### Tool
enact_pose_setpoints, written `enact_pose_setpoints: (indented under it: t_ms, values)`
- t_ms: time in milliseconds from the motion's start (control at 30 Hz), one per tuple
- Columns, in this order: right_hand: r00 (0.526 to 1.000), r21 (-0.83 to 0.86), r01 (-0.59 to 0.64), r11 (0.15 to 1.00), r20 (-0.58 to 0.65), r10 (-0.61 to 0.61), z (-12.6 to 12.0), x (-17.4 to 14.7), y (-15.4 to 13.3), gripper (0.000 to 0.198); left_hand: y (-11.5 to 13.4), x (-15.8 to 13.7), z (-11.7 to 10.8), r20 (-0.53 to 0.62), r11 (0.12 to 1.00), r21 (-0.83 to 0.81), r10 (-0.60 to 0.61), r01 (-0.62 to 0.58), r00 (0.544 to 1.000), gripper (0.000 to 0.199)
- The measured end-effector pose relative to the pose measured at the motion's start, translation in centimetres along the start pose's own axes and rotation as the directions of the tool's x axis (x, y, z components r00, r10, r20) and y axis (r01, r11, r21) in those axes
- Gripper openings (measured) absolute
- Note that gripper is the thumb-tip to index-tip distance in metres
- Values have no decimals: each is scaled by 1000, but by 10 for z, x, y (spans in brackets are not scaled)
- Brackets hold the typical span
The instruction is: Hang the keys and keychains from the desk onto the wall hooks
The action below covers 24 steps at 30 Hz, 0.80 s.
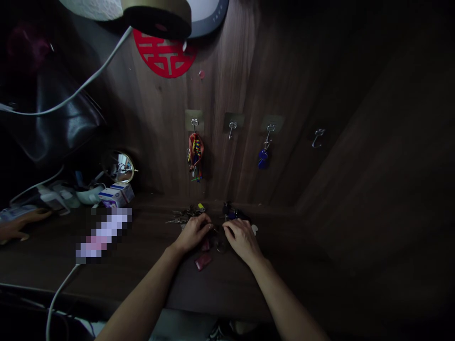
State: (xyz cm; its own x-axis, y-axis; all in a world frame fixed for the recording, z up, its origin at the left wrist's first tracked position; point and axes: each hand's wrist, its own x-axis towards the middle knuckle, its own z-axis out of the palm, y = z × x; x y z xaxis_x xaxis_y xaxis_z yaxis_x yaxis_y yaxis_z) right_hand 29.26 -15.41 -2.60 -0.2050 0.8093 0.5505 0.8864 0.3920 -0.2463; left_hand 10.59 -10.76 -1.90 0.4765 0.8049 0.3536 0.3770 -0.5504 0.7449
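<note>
Low over the dark wooden shelf (145, 237), my left hand (194, 232) is closed at a bunch of keys (181, 216), with a small metal glint at its fingertips. A yellow tag (201, 207) shows just beyond its fingers. To the right, my right hand (243, 239) has its thumb and fingers pinched together; what they hold, if anything, is too dark to make out. Dark keys (226, 208) lie just past its knuckles, and a pale round piece (254, 229) sits beside it. Below and between the hands are a metal ring (221, 247) and a reddish packet-like piece (203, 261).
On the back panel, a hook (194, 124) bears a colourful beaded bunch, and another hook (270, 129) bears blue keys (263, 158). Bare hooks (232, 129) (318, 137) are there too. Leftward stand a round mirror (122, 168), small boxes (116, 195) and a white cable (59, 289).
</note>
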Motion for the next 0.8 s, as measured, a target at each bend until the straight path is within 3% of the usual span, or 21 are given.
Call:
enact_pose_setpoints:
  t_ms: [133, 300, 433, 567, 700, 800]
  values:
    - [998, 41, -1, 999, -60, 3, 0, 2, -1, 20, 1, 2, 5, -57, 966, -247, -95, 78, 994, 18]
    - [997, 73, -6, 997, -73, 11, -1, 4, -6, 38, 5, 4, 10, 0, 787, -604, -160, 128, 987, 26]
    - [995, 129, -56, 990, -70, 66, -1, 6, -7, 42, 12, 5, 10, 74, 656, -737, -167, 166, 983, 28]
    - [992, 270, -93, 958, -58, 112, 1, 9, -3, 25, 17, 6, 9, 163, 548, -808, -144, 216, 976, 29]
    - [967, 471, -184, 863, -72, 245, 0, 12, 3, 19, 19, 8, 10, 196, 455, -855, -160, 249, 967, 32]
    - [927, 664, -242, 708, -59, 371, -3, 15, 2, 21, 18, 9, 10, 214, 412, -874, -152, 259, 965, 35]
